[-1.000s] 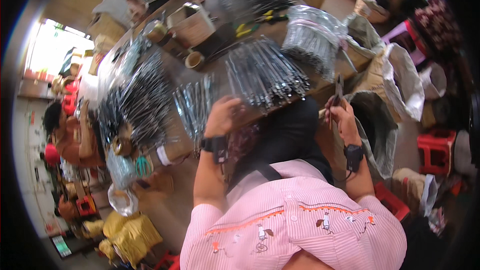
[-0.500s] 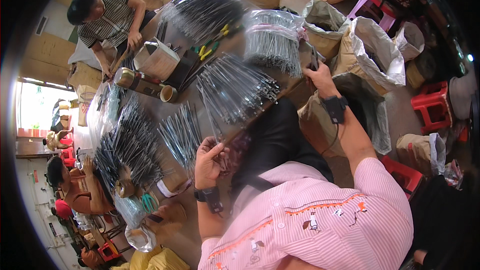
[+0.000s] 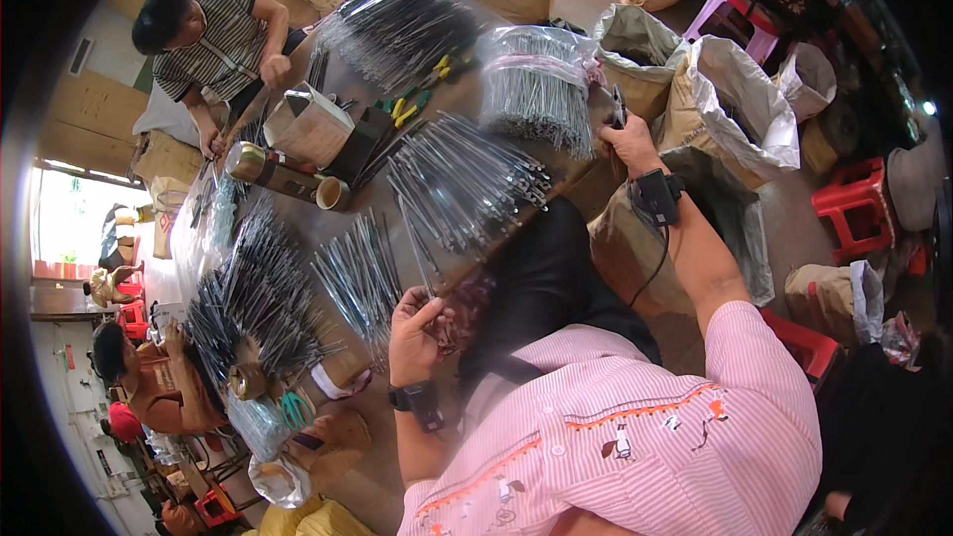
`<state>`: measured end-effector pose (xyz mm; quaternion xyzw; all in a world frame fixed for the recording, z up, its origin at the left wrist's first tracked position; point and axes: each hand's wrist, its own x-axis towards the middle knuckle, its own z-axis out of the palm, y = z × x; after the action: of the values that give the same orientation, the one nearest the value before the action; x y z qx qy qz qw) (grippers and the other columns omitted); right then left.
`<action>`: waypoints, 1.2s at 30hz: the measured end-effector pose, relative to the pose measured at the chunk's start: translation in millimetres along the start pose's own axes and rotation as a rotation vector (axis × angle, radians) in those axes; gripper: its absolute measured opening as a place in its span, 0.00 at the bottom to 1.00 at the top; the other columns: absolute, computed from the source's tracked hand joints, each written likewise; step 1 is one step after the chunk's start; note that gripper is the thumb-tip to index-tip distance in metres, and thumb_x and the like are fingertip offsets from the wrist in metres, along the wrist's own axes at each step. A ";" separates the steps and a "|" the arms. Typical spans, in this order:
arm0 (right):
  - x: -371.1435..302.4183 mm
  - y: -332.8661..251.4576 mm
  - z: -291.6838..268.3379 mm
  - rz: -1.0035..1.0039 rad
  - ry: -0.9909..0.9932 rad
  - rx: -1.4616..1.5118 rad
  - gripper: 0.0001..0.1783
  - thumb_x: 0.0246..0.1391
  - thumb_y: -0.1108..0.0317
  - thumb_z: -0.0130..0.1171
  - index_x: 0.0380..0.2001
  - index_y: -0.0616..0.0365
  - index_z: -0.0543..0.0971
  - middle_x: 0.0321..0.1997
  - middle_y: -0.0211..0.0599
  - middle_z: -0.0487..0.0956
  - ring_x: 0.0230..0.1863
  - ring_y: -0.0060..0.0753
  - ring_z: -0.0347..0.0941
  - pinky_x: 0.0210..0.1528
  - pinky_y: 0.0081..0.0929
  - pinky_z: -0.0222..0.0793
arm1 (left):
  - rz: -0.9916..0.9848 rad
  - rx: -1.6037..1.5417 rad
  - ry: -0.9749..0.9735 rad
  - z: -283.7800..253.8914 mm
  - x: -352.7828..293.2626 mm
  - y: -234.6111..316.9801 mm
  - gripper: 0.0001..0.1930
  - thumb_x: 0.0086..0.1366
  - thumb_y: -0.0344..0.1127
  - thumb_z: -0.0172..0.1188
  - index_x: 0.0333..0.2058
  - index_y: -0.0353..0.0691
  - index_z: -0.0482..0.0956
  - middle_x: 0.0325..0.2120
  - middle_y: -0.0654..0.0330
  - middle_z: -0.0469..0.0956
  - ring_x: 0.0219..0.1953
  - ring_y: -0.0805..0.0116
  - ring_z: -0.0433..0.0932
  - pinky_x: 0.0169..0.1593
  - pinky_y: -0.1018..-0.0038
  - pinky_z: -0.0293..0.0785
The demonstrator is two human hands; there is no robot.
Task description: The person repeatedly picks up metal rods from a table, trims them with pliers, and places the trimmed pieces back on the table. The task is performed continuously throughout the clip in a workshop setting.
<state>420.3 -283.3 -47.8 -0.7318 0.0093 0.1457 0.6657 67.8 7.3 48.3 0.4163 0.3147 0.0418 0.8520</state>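
Note:
My left hand (image 3: 417,335) is closed, thumb against fingers, at the table's near edge. Its fingertips pinch the near end of a thin metal strip (image 3: 418,250), whose far part lies toward the fanned pile. Off to the right, my right hand (image 3: 632,146) is wrapped round a small metal hand tool (image 3: 618,107) that looks like pliers; the grip hides most of it. Between the hands, a fanned pile of shiny metal strips (image 3: 467,184) lies on the table, ends toward me. A smaller bunch of strips (image 3: 357,273) is left of it.
A plastic-wrapped bundle of strips (image 3: 539,89) stands near my right hand. Farther back are another strip pile (image 3: 397,30), green-yellow pliers (image 3: 405,107) and a flask (image 3: 273,171). Open sacks (image 3: 740,104) and a red stool (image 3: 856,208) stand at right. A co-worker (image 3: 223,45) sits across.
My right hand has turned the tool slightly, so more bright metal shows. My left hand keeps its pinch, almost in place. The co-worker across has moved one hand away from the other.

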 end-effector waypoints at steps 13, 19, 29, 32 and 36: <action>-6.7 -15.0 -4.4 -0.063 0.000 -0.059 0.11 0.44 0.71 0.62 0.33 0.63 0.78 0.29 0.36 0.79 0.28 0.34 0.75 0.34 0.28 0.71 | -0.057 0.010 -0.034 -1.3 -6.5 -3.4 0.11 0.57 0.22 0.62 0.38 0.40 0.72 0.28 0.62 0.77 0.27 0.68 0.80 0.27 0.80 0.75; -37.1 -46.8 -8.3 0.335 -0.391 0.694 0.08 0.58 0.71 0.55 0.39 0.63 0.75 0.26 0.31 0.74 0.27 0.26 0.71 0.31 0.28 0.72 | -0.096 0.029 -0.052 -3.0 -4.7 -7.8 0.12 0.56 0.23 0.62 0.38 0.40 0.73 0.29 0.62 0.78 0.28 0.68 0.80 0.28 0.79 0.75; -25.4 -50.8 11.4 0.305 -0.370 0.579 0.04 0.56 0.72 0.57 0.29 0.62 0.75 0.24 0.36 0.77 0.25 0.31 0.75 0.31 0.30 0.74 | -0.094 -0.027 -0.124 17.7 3.1 -23.2 0.08 0.58 0.20 0.61 0.34 0.37 0.73 0.25 0.56 0.79 0.26 0.65 0.81 0.27 0.76 0.78; -50.5 -52.5 10.3 0.225 -0.417 0.471 0.03 0.54 0.73 0.58 0.30 0.61 0.75 0.24 0.35 0.77 0.25 0.30 0.74 0.31 0.31 0.74 | -0.123 -0.029 -0.120 21.2 4.2 -23.5 0.07 0.58 0.21 0.61 0.35 0.36 0.73 0.26 0.55 0.80 0.26 0.65 0.82 0.27 0.76 0.78; -85.9 -74.1 18.9 0.293 -0.391 0.466 0.06 0.54 0.71 0.60 0.33 0.60 0.74 0.26 0.34 0.76 0.25 0.29 0.74 0.30 0.29 0.75 | -0.103 -0.012 -0.169 36.5 8.2 -18.4 0.08 0.59 0.22 0.59 0.38 0.33 0.73 0.31 0.54 0.79 0.32 0.62 0.81 0.35 0.73 0.79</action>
<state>349.6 -271.9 42.2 -0.5092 0.0197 0.3715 0.7761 91.7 -26.9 47.3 0.3964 0.2623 -0.0355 0.8791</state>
